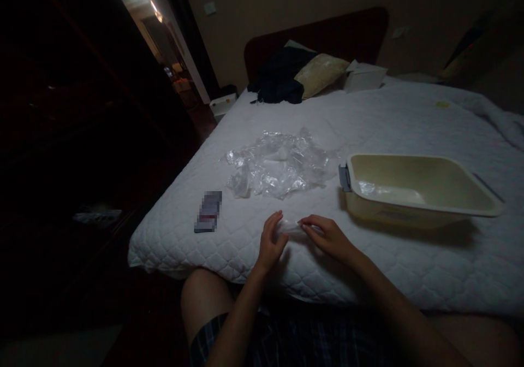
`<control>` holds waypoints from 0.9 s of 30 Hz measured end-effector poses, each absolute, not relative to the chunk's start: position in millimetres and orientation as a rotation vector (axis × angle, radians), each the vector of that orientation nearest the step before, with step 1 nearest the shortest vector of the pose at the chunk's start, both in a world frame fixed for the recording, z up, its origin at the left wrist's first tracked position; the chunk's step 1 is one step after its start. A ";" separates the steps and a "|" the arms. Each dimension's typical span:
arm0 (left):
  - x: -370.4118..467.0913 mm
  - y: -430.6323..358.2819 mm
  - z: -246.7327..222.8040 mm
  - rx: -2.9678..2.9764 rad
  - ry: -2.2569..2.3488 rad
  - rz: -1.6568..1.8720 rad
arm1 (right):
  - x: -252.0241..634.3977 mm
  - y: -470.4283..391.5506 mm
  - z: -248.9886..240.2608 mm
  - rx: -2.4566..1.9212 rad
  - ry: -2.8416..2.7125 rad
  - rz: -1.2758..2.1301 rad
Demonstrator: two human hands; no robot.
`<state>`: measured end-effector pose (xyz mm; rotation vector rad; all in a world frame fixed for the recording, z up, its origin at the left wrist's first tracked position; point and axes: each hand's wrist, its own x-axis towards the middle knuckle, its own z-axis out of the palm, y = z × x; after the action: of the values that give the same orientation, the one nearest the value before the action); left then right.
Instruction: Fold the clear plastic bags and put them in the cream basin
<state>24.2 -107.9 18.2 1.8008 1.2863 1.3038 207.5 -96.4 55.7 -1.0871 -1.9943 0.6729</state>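
A small, narrow piece of clear plastic bag (290, 226) stretches between my two hands, just above the near edge of the bed. My left hand (271, 241) curls round its left end, with the thumb below and the fingers above. At the right end, my right hand (327, 237) pinches the plastic between thumb and fingertips. Just beyond my hands, a loose spread of crumpled clear plastic bags (280, 165) lies on the quilted white bedcover (172, 236). Dim light hides the finer shape of the held plastic.
To the right stands a cream plastic tub (409, 214) with grey handle clips. A phone (208, 211) lies on the left. Dark clothing (282, 75), a beige pillow (321, 75) and a white box (365, 77) sit near the headboard (356, 31).
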 end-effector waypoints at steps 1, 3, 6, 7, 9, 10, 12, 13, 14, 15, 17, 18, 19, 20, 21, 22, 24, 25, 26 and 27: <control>26.2 -107.0 21.6 1.706 1.226 1.268 | 210.1 -95.0 61.9 -1.100 -1.955 0.750; 31.3 -105.4 26.3 1.519 1.148 1.179 | 215.0 -91.5 72.0 -1.116 -1.886 0.855; 39.9 -105.5 28.2 1.325 1.120 1.097 | 221.2 -86.7 79.9 -1.123 -1.815 0.925; 42.6 -106.4 27.8 1.284 1.114 1.089 | 222.8 -85.6 80.6 -1.127 -1.798 0.931; 47.3 -108.9 26.1 1.214 1.084 1.073 | 225.3 -84.5 80.2 -1.142 -1.770 0.933; 49.4 -110.2 24.8 1.177 1.066 1.058 | 226.1 -84.4 79.4 -1.150 -1.756 0.936; 53.4 -112.5 21.8 1.104 1.041 1.028 | 227.6 -84.5 77.5 -1.156 -1.727 0.957; 55.3 -113.2 20.0 1.065 1.034 1.022 | 228.4 -84.5 76.6 -1.155 -1.708 0.970; 57.2 -113.6 18.1 1.025 1.030 1.026 | 229.5 -84.3 75.6 -1.154 -1.685 0.978; 59.1 -113.7 16.3 0.985 1.026 1.038 | 230.9 -83.8 74.3 -1.156 -1.656 0.977; 62.4 -113.3 12.8 0.907 1.028 1.079 | 234.9 -82.2 70.5 -1.190 -1.559 0.965; 63.9 -112.9 11.5 0.878 1.034 1.101 | 237.3 -81.3 67.7 -1.220 -1.488 0.975; 65.3 -112.5 10.4 0.861 1.043 1.121 | 239.7 -80.5 64.2 -1.255 -1.405 1.004; 66.7 -112.0 9.6 0.853 1.051 1.139 | 241.8 -80.1 60.1 -1.286 -1.313 1.054; 68.1 -111.6 9.1 0.851 1.056 1.155 | 243.5 -80.2 55.7 -1.308 -1.217 1.116; 69.6 -111.3 8.8 0.853 1.055 1.167 | 244.5 -80.9 51.3 -1.321 -1.128 1.182; 73.2 -110.8 8.6 0.861 1.037 1.189 | 243.9 -84.1 43.7 -1.331 -1.000 1.281; 75.2 -110.8 8.7 0.863 1.022 1.193 | 242.5 -86.3 41.2 -1.333 -0.968 1.313; 77.3 -110.9 8.9 0.865 1.008 1.192 | 240.7 -88.7 39.6 -1.337 -0.954 1.333; 79.4 -111.0 9.2 0.866 0.998 1.187 | 238.8 -91.0 38.9 -1.339 -0.954 1.343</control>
<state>79.4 -111.0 9.2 0.8657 0.9981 1.1869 238.8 -91.0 38.9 -1.3395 -0.9539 1.3432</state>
